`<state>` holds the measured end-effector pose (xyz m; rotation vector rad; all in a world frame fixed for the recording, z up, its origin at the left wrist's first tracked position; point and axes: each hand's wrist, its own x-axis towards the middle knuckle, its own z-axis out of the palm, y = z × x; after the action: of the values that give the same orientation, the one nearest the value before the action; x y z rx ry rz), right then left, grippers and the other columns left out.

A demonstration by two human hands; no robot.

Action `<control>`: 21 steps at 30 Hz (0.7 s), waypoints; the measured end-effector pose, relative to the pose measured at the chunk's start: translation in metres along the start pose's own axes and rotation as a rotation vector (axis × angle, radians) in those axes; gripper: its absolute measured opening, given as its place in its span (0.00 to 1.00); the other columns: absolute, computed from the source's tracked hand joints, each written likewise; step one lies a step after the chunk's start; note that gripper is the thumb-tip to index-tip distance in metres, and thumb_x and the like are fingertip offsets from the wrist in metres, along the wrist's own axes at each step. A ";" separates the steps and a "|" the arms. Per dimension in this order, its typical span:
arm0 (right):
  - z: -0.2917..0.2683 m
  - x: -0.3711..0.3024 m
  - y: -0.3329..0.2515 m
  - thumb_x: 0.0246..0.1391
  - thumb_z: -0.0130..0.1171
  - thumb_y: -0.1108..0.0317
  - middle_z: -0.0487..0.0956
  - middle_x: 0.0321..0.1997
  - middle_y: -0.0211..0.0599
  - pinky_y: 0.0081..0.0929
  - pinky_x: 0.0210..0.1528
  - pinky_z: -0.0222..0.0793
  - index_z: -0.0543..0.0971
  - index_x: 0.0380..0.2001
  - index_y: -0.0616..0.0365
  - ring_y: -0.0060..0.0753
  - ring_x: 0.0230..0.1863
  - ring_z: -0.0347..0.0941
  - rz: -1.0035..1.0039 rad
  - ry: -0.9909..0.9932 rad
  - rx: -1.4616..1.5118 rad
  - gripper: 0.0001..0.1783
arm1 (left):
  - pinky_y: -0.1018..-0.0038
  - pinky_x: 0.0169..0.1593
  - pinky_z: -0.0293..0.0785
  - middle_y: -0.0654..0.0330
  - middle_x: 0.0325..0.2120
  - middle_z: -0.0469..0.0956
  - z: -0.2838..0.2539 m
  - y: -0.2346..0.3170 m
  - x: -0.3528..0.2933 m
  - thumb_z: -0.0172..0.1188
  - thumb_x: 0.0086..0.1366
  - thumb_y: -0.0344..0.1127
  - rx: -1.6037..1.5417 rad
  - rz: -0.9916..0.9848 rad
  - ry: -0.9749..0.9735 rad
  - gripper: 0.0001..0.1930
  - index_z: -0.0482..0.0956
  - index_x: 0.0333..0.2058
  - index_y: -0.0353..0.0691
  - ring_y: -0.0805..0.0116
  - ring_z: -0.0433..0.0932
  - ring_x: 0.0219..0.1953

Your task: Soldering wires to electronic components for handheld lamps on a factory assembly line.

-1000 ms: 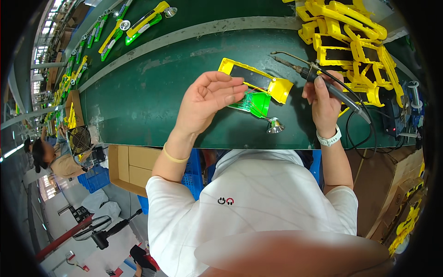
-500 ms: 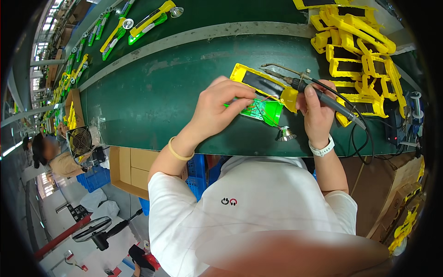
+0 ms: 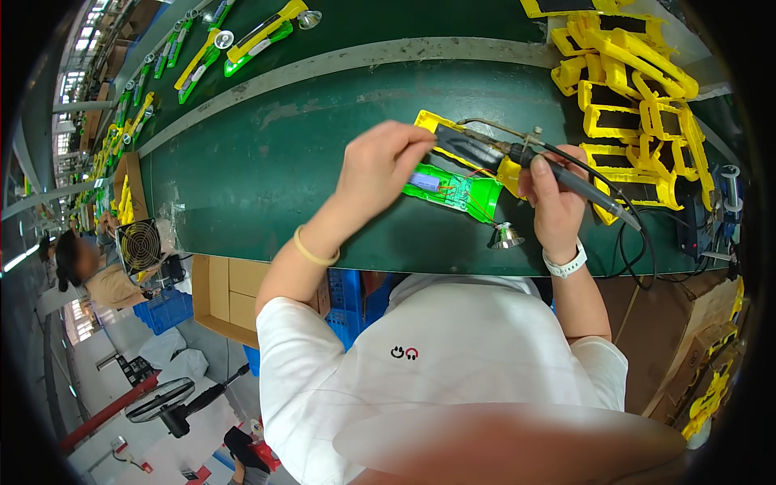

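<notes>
My right hand (image 3: 558, 194) is closed round the handle of a soldering iron (image 3: 594, 194), which has a thin metal feed tube alongside. Its tip points up-left over a yellow casing half (image 3: 426, 121) with a dark panel. My left hand (image 3: 376, 166) is in a pinch by the casing's left end; whatever lies between its fingertips is hidden. Below the casing, a green casing half (image 3: 485, 198) lies open, holding a purple battery cell (image 3: 425, 181), a circuit board (image 3: 457, 192) and thin wires. At its right end sits a silver lamp reflector (image 3: 505, 236), on a wire.
Yellow casing frames (image 3: 630, 105) are piled at the right. Behind a grey metal strip (image 3: 364, 55) lie several yellow and green lamp assemblies (image 3: 263, 36). A black cable (image 3: 647, 250) loops by the right table edge. A small fan (image 3: 139, 246) stands at the left; a cardboard box (image 3: 230, 295) is below.
My left hand has moved up and left from the circuit board to the yellow casing's left end, uncovering the battery cell. The soldering iron stays in my right hand, nearly still.
</notes>
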<state>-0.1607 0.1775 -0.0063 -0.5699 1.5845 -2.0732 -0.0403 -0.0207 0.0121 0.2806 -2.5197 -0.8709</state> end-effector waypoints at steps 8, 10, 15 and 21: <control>0.009 0.000 0.022 0.52 0.58 0.73 0.68 0.28 0.29 0.12 0.24 0.62 0.62 0.36 0.60 0.15 0.23 0.65 0.037 -0.037 -0.085 0.14 | 0.71 0.33 0.70 0.58 0.25 0.65 0.002 -0.020 0.030 0.61 0.48 0.28 0.231 0.072 -0.335 0.03 0.78 0.24 0.39 0.62 0.70 0.29; 0.010 0.000 0.023 0.52 0.58 0.73 0.68 0.28 0.29 0.12 0.24 0.61 0.62 0.36 0.60 0.14 0.23 0.65 0.035 -0.038 -0.087 0.14 | 0.70 0.33 0.70 0.57 0.25 0.65 0.001 -0.019 0.034 0.61 0.47 0.28 0.258 0.059 -0.370 0.03 0.78 0.24 0.38 0.61 0.70 0.30; 0.010 -0.001 0.025 0.52 0.58 0.73 0.68 0.27 0.27 0.10 0.23 0.59 0.63 0.34 0.60 0.12 0.23 0.63 0.024 -0.074 -0.136 0.13 | 0.70 0.33 0.70 0.56 0.26 0.65 0.001 -0.018 0.036 0.60 0.47 0.28 0.273 0.044 -0.414 0.03 0.78 0.23 0.38 0.60 0.71 0.29; 0.011 0.001 0.027 0.52 0.58 0.72 0.69 0.26 0.27 0.11 0.23 0.59 0.63 0.35 0.61 0.12 0.24 0.63 0.045 -0.113 -0.195 0.14 | 0.69 0.33 0.70 0.55 0.25 0.66 0.001 -0.016 0.040 0.60 0.47 0.28 0.305 0.032 -0.463 0.02 0.78 0.23 0.38 0.59 0.71 0.29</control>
<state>-0.1519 0.1618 -0.0295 -0.6995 1.7275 -1.8324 -0.0746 -0.0457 0.0159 0.1434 -3.0827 -0.5851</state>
